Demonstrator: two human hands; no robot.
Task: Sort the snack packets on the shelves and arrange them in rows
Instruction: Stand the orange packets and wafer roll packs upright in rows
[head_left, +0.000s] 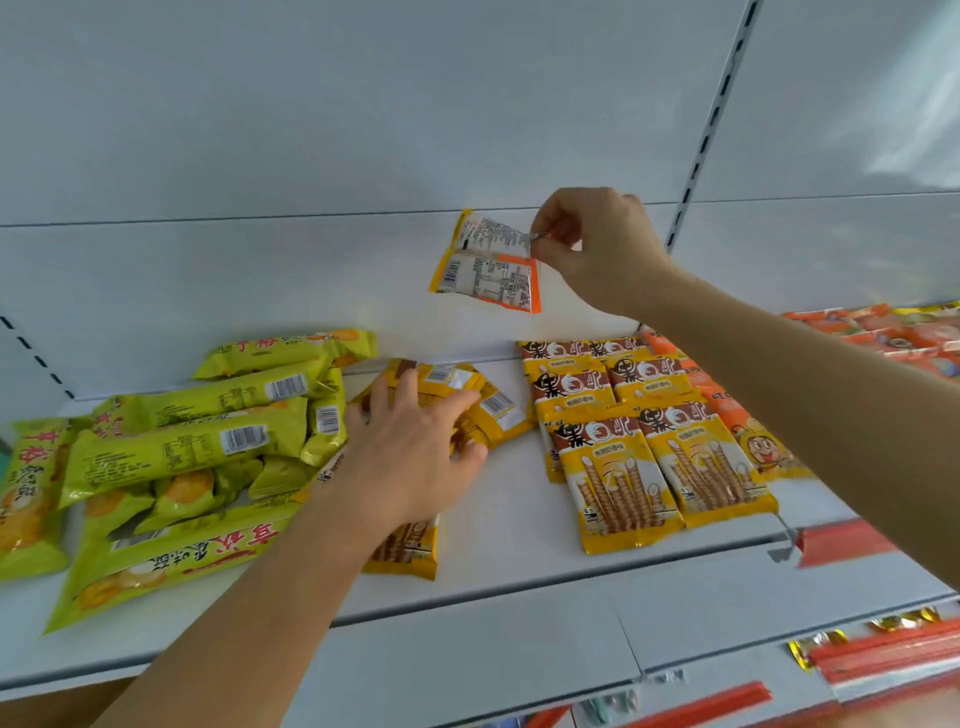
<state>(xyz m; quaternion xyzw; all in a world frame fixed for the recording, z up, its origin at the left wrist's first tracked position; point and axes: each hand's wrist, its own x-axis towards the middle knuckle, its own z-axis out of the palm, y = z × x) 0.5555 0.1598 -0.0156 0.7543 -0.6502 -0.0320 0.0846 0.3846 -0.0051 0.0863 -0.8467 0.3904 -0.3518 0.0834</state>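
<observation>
Nearest the lens: two bare forearms reaching over the white shelf (519, 525) from below. Left hand (410, 457) spread flat, fingers straight, pressing on a loose heap of yellow wafer-roll packets (480, 402) at the shelf's middle; one more yellow packet (410, 551) poking out from under the wrist, near the front edge. Right hand (597, 244) raised above the shelf, thumb and forefinger pinching the top corner of a small yellow-and-orange packet (488, 265), which hangs in the air before the white back panel (311, 130), printed back with barcode turned toward the camera, well clear of everything below.

To the left, a jumbled pile of yellow-green long snack packets (192, 441), some face up, some barcode up, stacked across one another, touching the left hand's heap at its right edge. To the right of centre, tidy overlapping rows of yellow-and-brown wafer-roll packets (644, 441), two across, running from the back panel to near the front edge. Just beside these, partly under the right forearm, an orange packet with a cartoon face (748, 441). Farther right, on the neighbouring shelf bay, more orange packets (893, 332), blurred. Slotted upright (711, 119) dividing the two bays. Red price strips (841, 540) along the shelf fronts at lower right; beneath, a lower shelf with blurred gold wrappers (904, 621).
</observation>
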